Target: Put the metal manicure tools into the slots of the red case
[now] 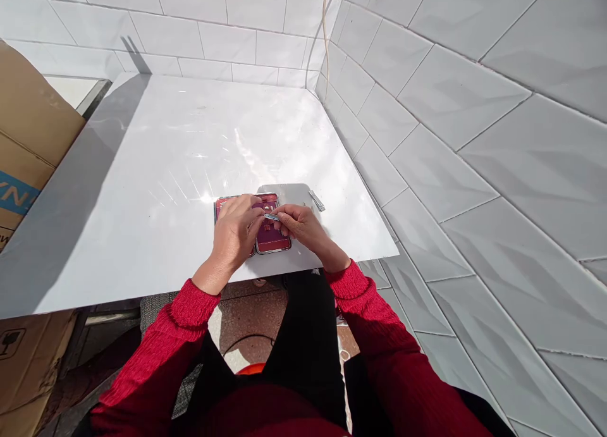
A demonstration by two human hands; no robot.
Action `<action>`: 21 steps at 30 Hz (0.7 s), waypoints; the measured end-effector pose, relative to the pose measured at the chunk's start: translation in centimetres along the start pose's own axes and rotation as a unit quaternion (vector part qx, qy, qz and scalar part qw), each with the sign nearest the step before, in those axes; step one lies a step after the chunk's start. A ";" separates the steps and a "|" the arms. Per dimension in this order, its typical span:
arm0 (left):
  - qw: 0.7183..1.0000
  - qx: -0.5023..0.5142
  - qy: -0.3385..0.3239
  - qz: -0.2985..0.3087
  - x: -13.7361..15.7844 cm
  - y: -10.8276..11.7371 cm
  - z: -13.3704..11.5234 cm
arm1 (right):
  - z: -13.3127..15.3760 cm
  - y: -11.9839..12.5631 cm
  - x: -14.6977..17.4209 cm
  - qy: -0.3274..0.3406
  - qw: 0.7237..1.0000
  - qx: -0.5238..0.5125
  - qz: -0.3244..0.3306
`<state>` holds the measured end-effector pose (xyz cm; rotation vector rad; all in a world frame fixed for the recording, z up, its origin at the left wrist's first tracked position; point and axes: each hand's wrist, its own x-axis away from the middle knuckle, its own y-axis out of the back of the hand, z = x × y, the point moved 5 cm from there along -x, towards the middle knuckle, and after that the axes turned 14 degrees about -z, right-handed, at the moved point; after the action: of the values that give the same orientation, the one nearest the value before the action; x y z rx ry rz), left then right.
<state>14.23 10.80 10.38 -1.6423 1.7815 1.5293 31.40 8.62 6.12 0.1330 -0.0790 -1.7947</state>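
Observation:
An open manicure-style case (274, 242) with a dark red lining and a metal-looking rim lies near the front edge of the white table; small items sit in it, too small to name. Above it my right hand (303, 227) pinches a small, slim silver metal tool (272, 217) between thumb and fingers. My left hand (236, 228) is bent over the left half of the case, its thumb and fingertips closed at the tool's other end. Much of that left half is hidden under the hand. A silver nail-clipper-like piece (317, 200) lies on the table beyond my right hand.
The white tabletop (180, 146) meets tiled walls (427, 140) at the back and right. A cardboard box (33, 127) stands along the left edge, and another box (33, 367) is below. A thin cable (325, 32) hangs in the corner.

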 end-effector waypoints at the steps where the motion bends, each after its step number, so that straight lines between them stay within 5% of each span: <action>1: 1.000 0.002 0.001 -0.004 0.1 0.1 -0.1 | 0.0 0.0 0.2 -0.003 1.000 -0.001 0.003; 11: 1.000 0.004 -0.022 -0.012 1.5 1.1 -0.9 | 1.1 0.1 2.2 0.021 1.000 0.001 0.018; 21: 0.999 0.032 0.002 -0.007 3.4 1.6 -1.4 | 2.7 0.6 3.7 0.136 0.979 0.149 -0.037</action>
<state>12.44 7.47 9.12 -1.6245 1.7981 1.4483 30.78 4.81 8.66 0.6017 -0.1476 -1.8127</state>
